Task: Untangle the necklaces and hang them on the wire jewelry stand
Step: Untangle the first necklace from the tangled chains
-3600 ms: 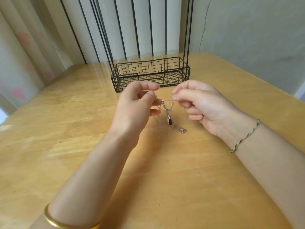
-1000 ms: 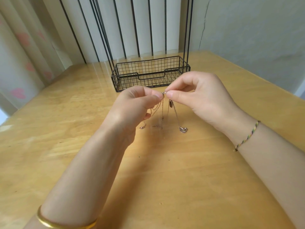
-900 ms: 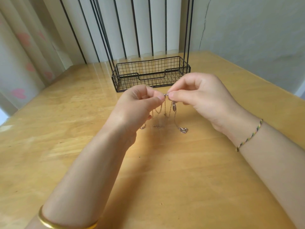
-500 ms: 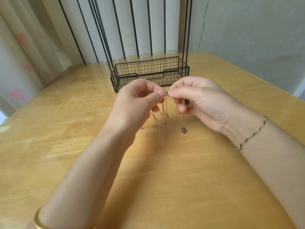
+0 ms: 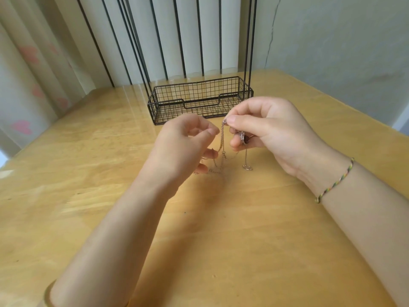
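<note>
Thin silver necklaces (image 5: 222, 140) hang tangled between my hands above the wooden table. My right hand (image 5: 267, 129) pinches the top of the chains between thumb and forefinger, and its lower fingers hold a dark pendant (image 5: 245, 140). A small heart pendant (image 5: 247, 167) dangles down to the table surface. My left hand (image 5: 188, 142) is curled just left of the chains, and a strand runs in among its lower fingers. The black wire jewelry stand (image 5: 199, 100), a mesh basket with tall uprights, stands right behind my hands with nothing hanging on the part in view.
The wooden table (image 5: 221, 240) spreads out in front of me. Curtains (image 5: 33, 63) hang at the back left, and a pale wall (image 5: 332, 41) is at the right. Loose chain ends lie on the table under my left hand.
My left thumb and forefinger have come away from the top of the chains, which my right hand now holds alone. The right hand has lifted slightly, with the dark pendant tucked in its fingers.
</note>
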A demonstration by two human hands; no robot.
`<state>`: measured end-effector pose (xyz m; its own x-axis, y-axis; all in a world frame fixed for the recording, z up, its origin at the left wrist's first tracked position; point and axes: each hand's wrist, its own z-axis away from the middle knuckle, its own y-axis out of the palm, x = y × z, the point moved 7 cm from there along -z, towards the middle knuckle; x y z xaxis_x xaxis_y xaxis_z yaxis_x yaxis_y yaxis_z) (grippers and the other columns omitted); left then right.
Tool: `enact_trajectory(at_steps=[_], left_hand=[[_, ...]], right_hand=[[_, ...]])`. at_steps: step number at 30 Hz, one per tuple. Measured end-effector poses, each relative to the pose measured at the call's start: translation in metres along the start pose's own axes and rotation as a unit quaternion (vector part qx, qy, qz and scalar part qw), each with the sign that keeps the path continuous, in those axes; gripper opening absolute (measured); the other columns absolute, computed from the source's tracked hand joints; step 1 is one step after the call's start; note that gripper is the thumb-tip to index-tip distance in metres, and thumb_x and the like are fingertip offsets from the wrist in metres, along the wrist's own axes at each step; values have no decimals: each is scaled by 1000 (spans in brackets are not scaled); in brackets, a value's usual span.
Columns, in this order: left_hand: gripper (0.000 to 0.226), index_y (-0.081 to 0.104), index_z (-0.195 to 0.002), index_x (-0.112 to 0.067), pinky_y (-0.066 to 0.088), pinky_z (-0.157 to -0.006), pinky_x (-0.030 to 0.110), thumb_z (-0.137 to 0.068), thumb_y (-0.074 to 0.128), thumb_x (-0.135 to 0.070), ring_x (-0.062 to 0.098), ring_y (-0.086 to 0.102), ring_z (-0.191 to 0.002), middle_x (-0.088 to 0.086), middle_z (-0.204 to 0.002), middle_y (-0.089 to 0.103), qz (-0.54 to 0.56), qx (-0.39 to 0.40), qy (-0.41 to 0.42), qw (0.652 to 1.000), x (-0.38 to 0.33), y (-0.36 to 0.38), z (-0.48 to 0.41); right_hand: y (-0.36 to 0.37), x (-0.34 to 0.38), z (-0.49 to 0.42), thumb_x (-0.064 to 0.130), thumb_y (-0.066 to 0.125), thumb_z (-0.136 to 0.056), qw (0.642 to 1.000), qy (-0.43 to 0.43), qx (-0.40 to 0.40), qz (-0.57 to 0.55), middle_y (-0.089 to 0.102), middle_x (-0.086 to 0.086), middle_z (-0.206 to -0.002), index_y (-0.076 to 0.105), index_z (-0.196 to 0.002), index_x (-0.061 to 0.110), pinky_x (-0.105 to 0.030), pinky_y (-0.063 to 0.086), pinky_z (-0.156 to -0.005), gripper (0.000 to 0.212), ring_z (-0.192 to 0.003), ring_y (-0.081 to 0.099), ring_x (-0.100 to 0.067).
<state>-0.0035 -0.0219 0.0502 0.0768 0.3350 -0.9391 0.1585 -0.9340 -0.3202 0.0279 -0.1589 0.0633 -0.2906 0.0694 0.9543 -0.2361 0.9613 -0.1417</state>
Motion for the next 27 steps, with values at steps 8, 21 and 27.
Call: enact_trajectory(at_steps=[8,21,27], left_hand=[[7,63,-84,-14,54,-42,30,-89,61,-10,7,69,-59,-6,-86,64,-75,-58,133,986,-27,-4,10],[7,57,-81,-24,48,-55,33,-85,60,-20,15,62,-75,-11,-79,56,-244,-116,236,934,-33,-5,11],[11,51,-81,-24,49,-53,33,-89,55,-18,9,63,-64,-10,-81,59,-221,-60,214,950,-30,0,8]], right_hand=[[1,-4,-1,5,63,-86,1000,12,-4,-6,58,-5,-66,65,-74,8,-33,55,-61,13,-52,58,-15],[8,-3,2,7,64,-87,1000,19,3,0,60,-7,-70,65,-75,7,-33,56,-62,11,-54,59,-16],[6,-2,1,5,63,-87,1000,22,-5,9,58,-5,-70,62,-76,8,-29,53,-58,11,-56,60,-13]])
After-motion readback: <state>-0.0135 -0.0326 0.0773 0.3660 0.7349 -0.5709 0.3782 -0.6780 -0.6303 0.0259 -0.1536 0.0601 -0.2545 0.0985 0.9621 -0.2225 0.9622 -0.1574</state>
